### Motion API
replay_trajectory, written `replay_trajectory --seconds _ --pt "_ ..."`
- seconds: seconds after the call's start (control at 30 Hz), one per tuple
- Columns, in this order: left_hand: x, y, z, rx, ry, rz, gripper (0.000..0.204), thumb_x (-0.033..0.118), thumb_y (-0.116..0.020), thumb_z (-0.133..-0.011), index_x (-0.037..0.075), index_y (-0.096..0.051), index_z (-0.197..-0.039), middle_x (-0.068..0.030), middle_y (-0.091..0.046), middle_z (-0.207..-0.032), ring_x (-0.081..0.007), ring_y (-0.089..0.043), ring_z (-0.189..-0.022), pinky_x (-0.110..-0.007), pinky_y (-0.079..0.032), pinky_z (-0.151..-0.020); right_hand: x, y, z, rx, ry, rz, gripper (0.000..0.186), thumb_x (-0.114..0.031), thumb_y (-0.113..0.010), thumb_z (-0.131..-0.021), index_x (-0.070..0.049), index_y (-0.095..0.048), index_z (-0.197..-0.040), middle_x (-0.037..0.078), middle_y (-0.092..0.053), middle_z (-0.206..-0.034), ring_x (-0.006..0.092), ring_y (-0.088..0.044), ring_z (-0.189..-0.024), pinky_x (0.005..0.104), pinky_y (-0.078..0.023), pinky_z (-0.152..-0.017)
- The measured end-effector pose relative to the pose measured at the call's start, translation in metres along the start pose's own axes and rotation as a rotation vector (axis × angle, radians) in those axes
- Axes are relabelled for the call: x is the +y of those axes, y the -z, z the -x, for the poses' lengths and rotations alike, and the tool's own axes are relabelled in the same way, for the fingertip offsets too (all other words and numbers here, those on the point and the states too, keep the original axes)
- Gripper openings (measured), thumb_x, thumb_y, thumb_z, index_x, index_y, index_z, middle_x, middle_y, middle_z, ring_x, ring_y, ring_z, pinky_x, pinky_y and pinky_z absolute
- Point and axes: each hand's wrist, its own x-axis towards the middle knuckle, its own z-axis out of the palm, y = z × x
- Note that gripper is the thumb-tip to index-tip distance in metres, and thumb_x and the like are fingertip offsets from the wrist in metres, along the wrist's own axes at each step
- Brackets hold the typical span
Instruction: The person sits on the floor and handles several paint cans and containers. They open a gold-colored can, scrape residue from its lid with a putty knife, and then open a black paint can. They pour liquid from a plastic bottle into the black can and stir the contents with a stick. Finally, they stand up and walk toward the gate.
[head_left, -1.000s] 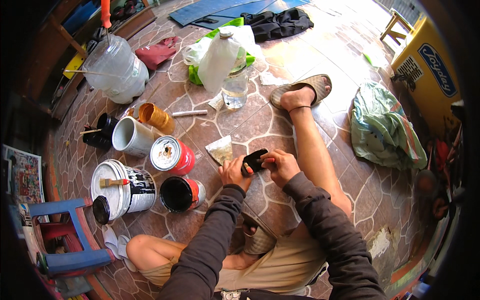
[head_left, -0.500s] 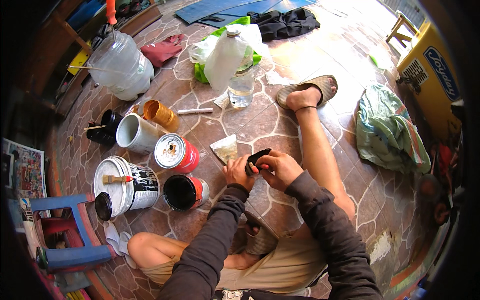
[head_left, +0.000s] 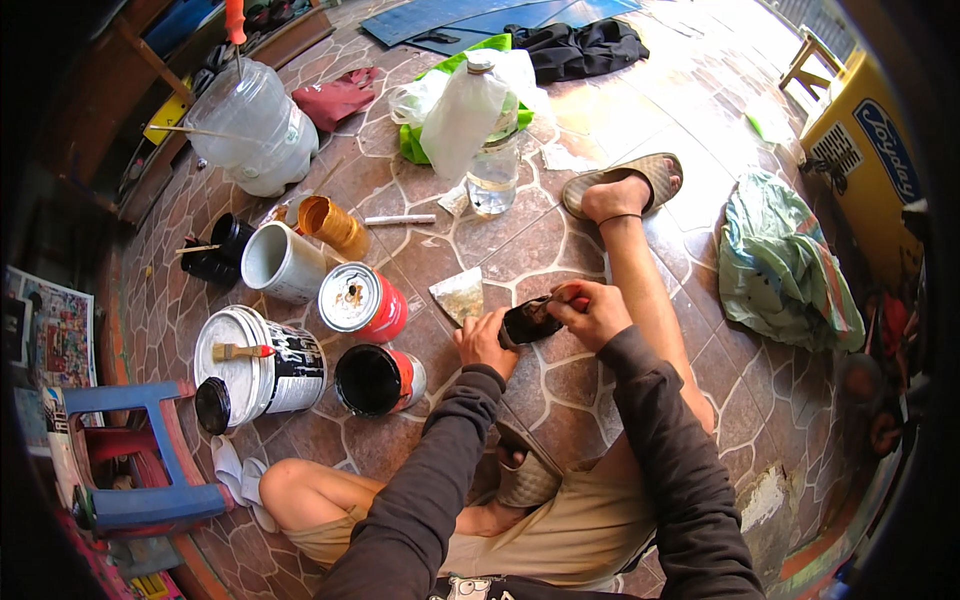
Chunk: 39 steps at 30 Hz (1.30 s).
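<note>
Both my hands meet above the tiled floor between my legs. In my left hand (head_left: pixel 485 340) is a small dark object (head_left: pixel 528 322), black with a brownish patch; its kind is hard to make out. My right hand (head_left: pixel 598 312) is closed at the object's other end, pinching a small red thing (head_left: pixel 578 302), mostly hidden by the fingers. Left of my hands stand a red-and-white paint can (head_left: pixel 385 305) with a stained top and an open can with black paint inside (head_left: pixel 368 380). Just beyond my left hand lies a pale, triangular scrap (head_left: pixel 460 295).
A white paint bucket (head_left: pixel 290 365) carries a brush (head_left: pixel 243 351) on its lid. Nearby stand a grey cup (head_left: pixel 285 262), an orange-stained cup (head_left: pixel 335 228) and dark cups (head_left: pixel 212 262). Farther off are a clear bottle (head_left: pixel 491 180), a green cloth (head_left: pixel 785 265) and a blue stool (head_left: pixel 150 440).
My right hand has shifted slightly right and up, apart from the left. More of the dark object shows between the hands. The whole view has shifted slightly.
</note>
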Motion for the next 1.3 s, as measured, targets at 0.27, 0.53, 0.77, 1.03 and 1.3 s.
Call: replay_trajectory --seconds 0.27,0.53,0.77,1.03,1.3 --pt "-0.002 0.0 -0.001 -0.016 0.009 -0.019 0.055 0.008 -0.077 -0.063 0.021 -0.063 -0.115 -0.0003 -0.067 -0.108 -0.0272 -0.054 -0.107 -0.042 -0.035 -0.095 0.001 0.003 -0.002 -0.018 0.026 -0.039 0.018 -0.015 -0.074 -0.081 0.0 -0.07 -0.09 0.012 -0.069 -0.075 0.016 -0.066 -0.067 0.0311 -0.053 -0.065" --pt "-0.004 -0.002 -0.001 0.004 0.005 -0.007 0.055 0.007 -0.076 -0.062 0.022 -0.064 -0.113 0.001 -0.067 -0.108 -0.027 -0.055 -0.105 -0.042 -0.035 -0.094 0.001 -0.014 -0.003 -0.04 0.24 0.156 0.018 -0.013 -0.073 -0.079 -0.001 -0.069 -0.091 0.014 -0.065 -0.08 0.0272 -0.066 -0.073 0.0346 -0.053 -0.069" --pt "0.0 0.0 0.0 0.01 0.02 0.012 0.055 0.009 -0.079 -0.061 0.023 -0.064 -0.112 0.0019 -0.068 -0.109 -0.0267 -0.055 -0.105 -0.042 -0.035 -0.095 0.013 -0.025 -0.001 -0.017 0.248 0.292 0.014 -0.015 -0.069 -0.081 -0.003 -0.065 -0.087 0.015 -0.061 -0.08 0.0335 -0.064 -0.074 0.0406 -0.052 -0.068" --pt "0.001 0.002 -0.002 -0.06 0.042 -0.076 0.058 0.012 -0.082 -0.06 0.024 -0.063 -0.114 0.0023 -0.068 -0.108 -0.0262 -0.055 -0.106 -0.042 -0.035 -0.095 0.007 -0.02 0.004 0.004 0.204 0.073 0.015 -0.013 -0.073 -0.079 -0.001 -0.069 -0.089 0.014 -0.062 -0.078 0.0308 -0.065 -0.071 0.037 -0.053 -0.067" --pt "0.001 0.002 -0.001 -0.076 0.057 -0.077 0.064 0.018 -0.089 -0.059 0.025 -0.062 -0.117 0.0033 -0.069 -0.11 -0.0249 -0.053 -0.109 -0.042 -0.033 -0.097 -0.013 0.008 0.006 -0.005 0.213 -0.045 0.018 -0.01 -0.074 -0.081 0.001 -0.071 -0.095 0.012 -0.071 -0.086 0.0167 -0.068 -0.074 0.029 -0.055 -0.072"
